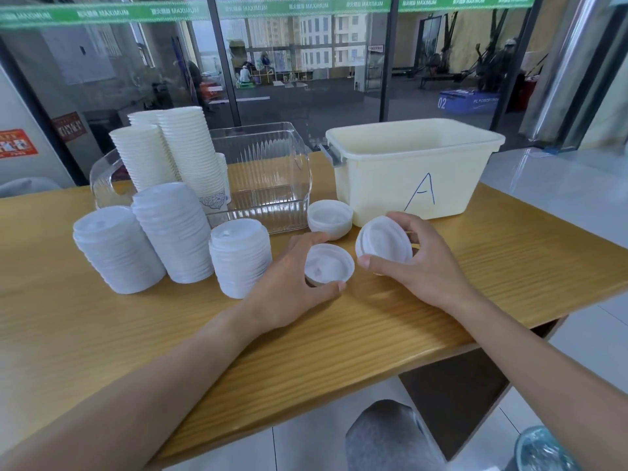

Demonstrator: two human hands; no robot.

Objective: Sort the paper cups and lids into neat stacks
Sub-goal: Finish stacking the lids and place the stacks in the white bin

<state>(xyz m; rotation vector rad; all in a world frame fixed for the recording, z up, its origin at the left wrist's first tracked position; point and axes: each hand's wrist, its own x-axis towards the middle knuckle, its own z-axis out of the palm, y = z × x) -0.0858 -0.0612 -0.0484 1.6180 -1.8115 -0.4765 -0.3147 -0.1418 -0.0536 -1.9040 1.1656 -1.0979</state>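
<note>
One view only here, worn on the head, looking forward and down across the table from close above its near edge. Both forearms come in from 6 o'clock, and glass doors fill the 12 o'clock distance.
</note>
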